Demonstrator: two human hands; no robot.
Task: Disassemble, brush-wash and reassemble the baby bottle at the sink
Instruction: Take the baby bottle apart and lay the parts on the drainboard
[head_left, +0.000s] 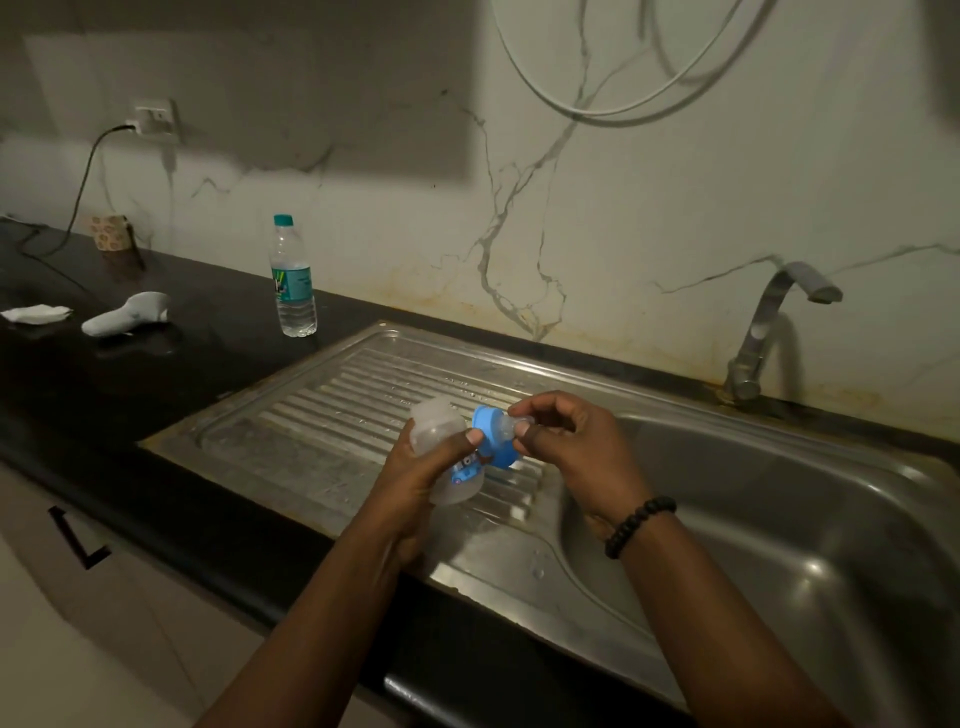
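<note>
Over the steel drainboard (332, 415), your left hand (415, 473) grips the bottle (457, 483) and clear cap (434, 423) steady; your right hand (566, 441) fingertips pinch the teat (511, 428) beyond the blue collar (493, 436), likely to pull it free.

Our grip over the drainboard (332, 410)

Basin (779, 519) and tap (769, 332) right of our grip; water bottle (292, 280) behind-left on the counter (130, 374).

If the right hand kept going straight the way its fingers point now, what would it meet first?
The right hand points left and pinches the teat, so it would push first into the blue ring, then probably the left hand holding the bottle.
</note>
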